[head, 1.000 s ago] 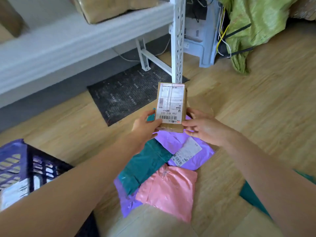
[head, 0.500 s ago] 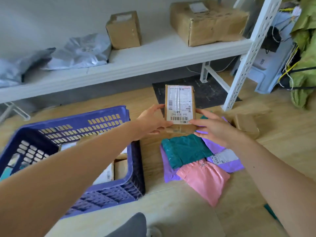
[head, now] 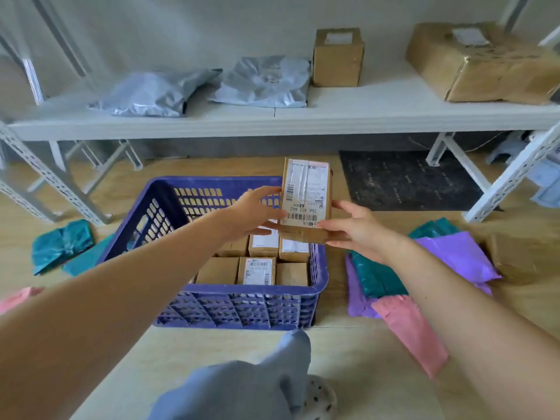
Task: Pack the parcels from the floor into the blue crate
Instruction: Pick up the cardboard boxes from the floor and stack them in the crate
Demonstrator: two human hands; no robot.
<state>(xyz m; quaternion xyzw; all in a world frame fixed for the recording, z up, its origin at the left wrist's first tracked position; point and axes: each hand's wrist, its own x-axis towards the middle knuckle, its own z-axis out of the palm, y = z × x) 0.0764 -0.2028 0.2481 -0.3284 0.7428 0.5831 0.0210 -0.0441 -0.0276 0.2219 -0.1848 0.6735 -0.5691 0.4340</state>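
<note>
**Two hands on one cardboard box (head: 306,195) over the blue crate (head: 230,310)**

Our left hand (head: 254,212) and right hand (head: 360,230) gripped the box at its lower end, thumbs on the labelled front. We held it upright above the crate's far right corner. Smaller boxes (head: 257,269) stood packed inside. Purple (head: 457,253), teal (head: 375,277) and pink mailers (head: 409,325) lay on the floor to its right.

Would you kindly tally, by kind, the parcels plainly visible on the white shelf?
Grey mailer bags: 2
Cardboard boxes: 2
Total: 4
The blurred shape at the shelf's far left is not counted.
</note>
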